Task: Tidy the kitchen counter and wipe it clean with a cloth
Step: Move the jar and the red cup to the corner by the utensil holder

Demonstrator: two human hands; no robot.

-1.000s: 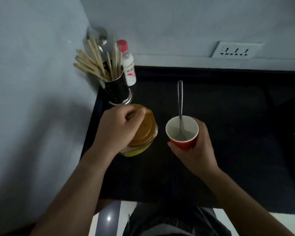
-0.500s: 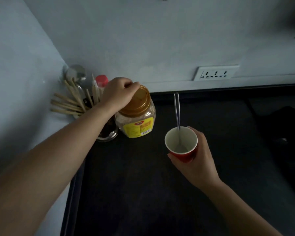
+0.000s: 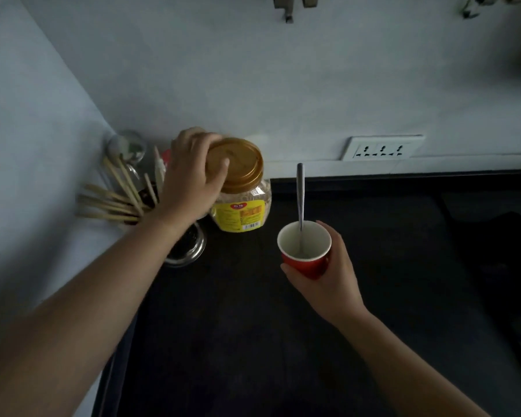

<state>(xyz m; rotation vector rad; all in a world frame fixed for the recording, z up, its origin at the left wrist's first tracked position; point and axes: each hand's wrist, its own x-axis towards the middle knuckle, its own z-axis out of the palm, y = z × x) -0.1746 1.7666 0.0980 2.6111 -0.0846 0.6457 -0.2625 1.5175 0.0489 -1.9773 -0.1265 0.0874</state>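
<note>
Tidying under way, wiping not begun, no cloth visible: left hand fingers clasp gold-lidded jar at back-left of dark desk; right hand fingers hold red paper cup containing spoon.

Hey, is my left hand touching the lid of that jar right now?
Touching. The head view shows the left hand wrapped over the gold lid, thumb pressed on its top.
</note>
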